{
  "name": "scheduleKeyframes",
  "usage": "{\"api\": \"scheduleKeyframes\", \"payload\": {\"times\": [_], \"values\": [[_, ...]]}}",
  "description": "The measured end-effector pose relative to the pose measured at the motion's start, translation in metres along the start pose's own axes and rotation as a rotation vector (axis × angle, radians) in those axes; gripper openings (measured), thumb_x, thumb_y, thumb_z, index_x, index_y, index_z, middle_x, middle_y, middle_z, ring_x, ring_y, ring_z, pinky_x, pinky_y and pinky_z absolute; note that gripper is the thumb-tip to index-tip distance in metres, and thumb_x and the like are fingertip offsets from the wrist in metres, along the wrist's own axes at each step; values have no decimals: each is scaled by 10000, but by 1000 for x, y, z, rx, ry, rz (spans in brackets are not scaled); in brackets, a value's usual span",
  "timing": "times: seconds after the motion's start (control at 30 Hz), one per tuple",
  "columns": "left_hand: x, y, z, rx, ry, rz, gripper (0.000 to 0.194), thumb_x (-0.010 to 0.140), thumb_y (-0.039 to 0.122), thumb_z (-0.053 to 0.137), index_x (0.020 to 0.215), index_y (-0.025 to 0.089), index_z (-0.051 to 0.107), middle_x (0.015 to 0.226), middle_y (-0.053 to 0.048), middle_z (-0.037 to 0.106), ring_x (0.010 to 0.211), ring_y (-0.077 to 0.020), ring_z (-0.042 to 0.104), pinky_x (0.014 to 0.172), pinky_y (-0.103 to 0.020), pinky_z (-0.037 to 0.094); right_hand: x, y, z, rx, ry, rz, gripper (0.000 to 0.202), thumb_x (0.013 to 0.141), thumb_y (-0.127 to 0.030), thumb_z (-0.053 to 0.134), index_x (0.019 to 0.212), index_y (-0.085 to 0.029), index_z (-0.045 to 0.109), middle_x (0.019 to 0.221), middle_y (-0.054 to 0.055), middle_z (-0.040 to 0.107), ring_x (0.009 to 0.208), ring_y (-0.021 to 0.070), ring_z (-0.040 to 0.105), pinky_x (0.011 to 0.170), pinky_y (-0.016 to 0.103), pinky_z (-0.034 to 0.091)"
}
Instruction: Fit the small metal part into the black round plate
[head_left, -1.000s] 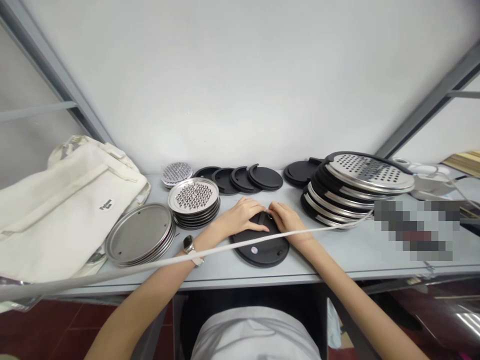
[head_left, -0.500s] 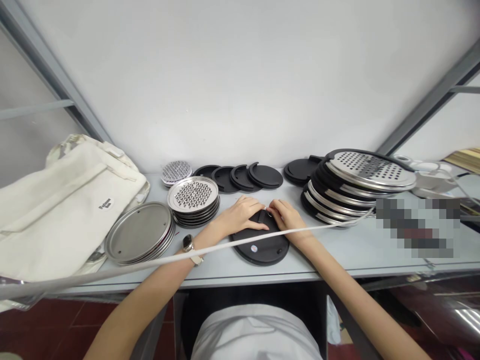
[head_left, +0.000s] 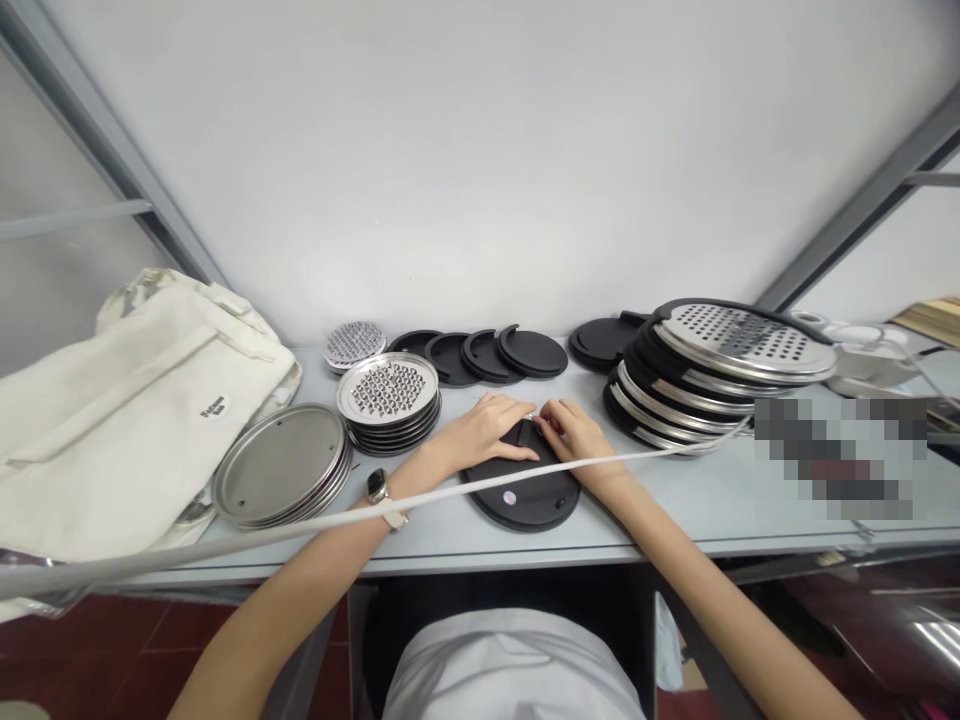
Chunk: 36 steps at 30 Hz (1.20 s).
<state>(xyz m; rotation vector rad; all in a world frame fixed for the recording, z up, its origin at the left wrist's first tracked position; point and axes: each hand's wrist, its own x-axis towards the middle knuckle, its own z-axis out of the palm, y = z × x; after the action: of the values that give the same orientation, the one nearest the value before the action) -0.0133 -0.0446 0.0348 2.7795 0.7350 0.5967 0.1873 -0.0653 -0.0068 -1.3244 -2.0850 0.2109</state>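
The left hand (head_left: 491,430) lay on the black disc (head_left: 534,505), right hand (head_left: 576,438) curled at its rim, grips unclear; its sticker (head_left: 509,498) and, leftward, a bag's label (head_left: 216,407) were illegible.

One disc (head_left: 529,512) is touched by two hands (head_left: 487,430); four lined-up discs (head_left: 534,355), three topmost graters (head_left: 388,388), one plate pile (head_left: 281,460) and one bag (head_left: 112,420) are shown.

The left forearm (head_left: 300,585) and right forearm (head_left: 697,590) are bare. At the left wrist, about 7:30 from view centre: wristwatch (head_left: 377,485), dark rounded-rectangular face, pale cream band. At 6 o'clock, torso covering: white-to-light-grey fabric top (head_left: 510,665), softly creased.
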Motion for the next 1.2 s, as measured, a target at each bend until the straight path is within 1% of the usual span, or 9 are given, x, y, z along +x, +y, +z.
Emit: {"api": "scheduleKeyframes", "payload": {"times": [0.1, 0.23, 0.4, 0.47, 0.57, 0.9, 1.2], "values": [[0, 0, 0, 5, -1, 1, 536, 831, 480, 595, 1245, 158, 484, 1176, -122, 594, 1155, -261, 528, 1015, -419, 391, 0, 1, 1, 0, 5, 2, 164, 925, -260, 415, 767, -220, 433, 772, 50, 514, 713, 196, 517, 656, 314, 436], [0, 1, 0, 11, 4, 17, 547, 821, 474, 607, 1231, 132, 486, 1164, -127, 598, 1144, -252, 530, 1012, -395, 399, 0, 0, 0, 14, 2, -4, 159, 922, -257, 424, 770, -217, 442, 768, 50, 515, 713, 194, 514, 656, 313, 439], [0, 1, 0, 21, 1, 6, 538, 827, 476, 599, 1243, 157, 476, 1185, -123, 589, 1157, -263, 524, 999, -407, 407, 0, 0, -1, 31, 2, -8, 147, 921, -252, 429, 782, -214, 458, 767, 48, 518, 715, 190, 518, 654, 307, 442], [0, 1, 0, 25, -2, 11, 550, 825, 477, 602, 1247, 150, 472, 1188, -127, 586, 1155, -264, 521, 999, -406, 406, 0, 1, -1, 36, 8, -9, 147, 920, -256, 431, 783, -213, 459, 764, 47, 518, 713, 189, 520, 653, 306, 443], [0, 1, 0, 34, -10, 20, 558, 821, 476, 606, 1239, 129, 476, 1177, -127, 584, 1144, -259, 518, 1002, -389, 405, 0, 1, 0, 41, 18, -13, 146, 922, -256, 430, 785, -213, 458, 762, 47, 517, 712, 190, 518, 656, 309, 445], [0, 2, -1, 25, -18, 8, 538, 840, 487, 577, 1246, 148, 475, 1190, -126, 572, 1152, -261, 511, 1001, -404, 405, 0, 0, 0, 38, 31, -31, 139, 915, -242, 437, 781, -215, 459, 760, 46, 523, 710, 189, 520, 650, 305, 446], [1, 2, -1, 20, -25, 26, 541, 842, 489, 566, 1244, 138, 475, 1180, -130, 576, 1141, -251, 510, 1006, -386, 399, 0, -1, -1, 23, 60, -30, 110, 904, -225, 435, 795, -215, 444, 763, 50, 520, 723, 199, 523, 667, 316, 451]]}}
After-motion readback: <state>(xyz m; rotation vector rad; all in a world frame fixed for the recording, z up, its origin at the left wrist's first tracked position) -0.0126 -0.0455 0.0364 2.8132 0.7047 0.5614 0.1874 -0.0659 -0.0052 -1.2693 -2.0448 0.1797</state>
